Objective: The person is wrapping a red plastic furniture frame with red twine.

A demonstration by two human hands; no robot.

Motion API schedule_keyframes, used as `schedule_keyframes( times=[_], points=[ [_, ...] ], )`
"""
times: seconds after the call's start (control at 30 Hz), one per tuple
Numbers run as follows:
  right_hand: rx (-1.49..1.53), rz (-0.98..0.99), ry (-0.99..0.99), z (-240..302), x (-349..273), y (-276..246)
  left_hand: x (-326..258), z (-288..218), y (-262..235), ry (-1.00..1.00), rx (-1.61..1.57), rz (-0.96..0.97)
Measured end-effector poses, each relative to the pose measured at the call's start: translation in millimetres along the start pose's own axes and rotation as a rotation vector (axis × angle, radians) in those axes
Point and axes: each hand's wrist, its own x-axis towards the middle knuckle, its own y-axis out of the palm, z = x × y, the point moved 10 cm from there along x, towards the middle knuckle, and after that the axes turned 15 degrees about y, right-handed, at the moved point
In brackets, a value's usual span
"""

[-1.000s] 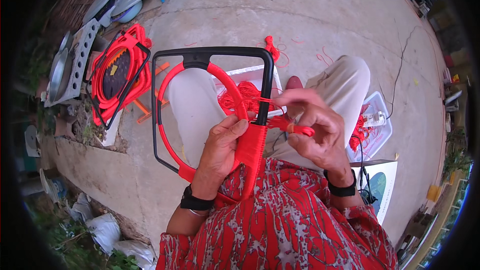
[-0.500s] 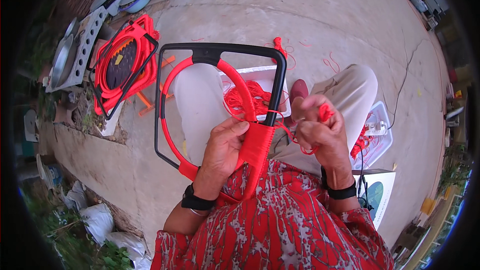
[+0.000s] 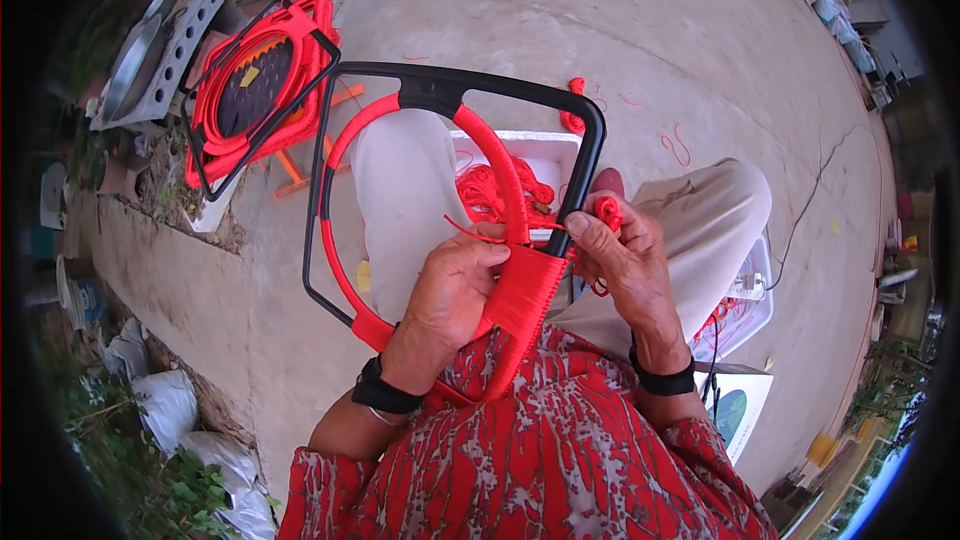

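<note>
A black rounded rectangular frame point(image 3: 520, 84) with a red cord-wrapped ring point(image 3: 498, 145) inside it stands tilted over my lap. Dense red wrapping point(image 3: 530, 285) joins ring and frame at the near right. My left hand point(image 3: 448, 292) pinches the ring's edge and a strand of red cord at the top of that wrapping. Across the black side bar is my right hand point(image 3: 632, 265), its thumb by the bar, closed round a small bundle of red cord point(image 3: 608, 210). A cord strand runs over the ring between both hands; its exact path behind the bar is hidden.
Beyond the frame, a white box point(image 3: 565, 148) holds tangled red cord point(image 3: 485, 190). Similar red-and-black frames point(image 3: 262, 90) are stacked at the left. On my right stands a white tub point(image 3: 762, 305) with cord and a power strip. Cord scraps lie on the concrete floor point(image 3: 690, 50).
My right hand has moved left to the frame's side bar with the cord bundle. A strand now reaches left across the ring near my left thumb. My left hand keeps its hold.
</note>
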Motion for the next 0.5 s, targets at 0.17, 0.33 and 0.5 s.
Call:
schedule_keyframes(
  times=[0.17, 0.33, 0.5],
  points=[
    [0.028, 0.008, 0.025, 0.5, 2.0, 2.3, 0.5, -2.7, 3.3, -0.003, -0.003, 0.031],
    [0.013, 0.008, 0.025, 2.2, 2.4, 3.8, 1.7, -5.4, 0.8, 0.007, 0.026, 0.024],
    [-0.005, 0.012, 0.011, 4.0, 1.9, 3.7, 1.8, -6.1, 1.6, -0.018, 0.079, -0.012]
  ],
)
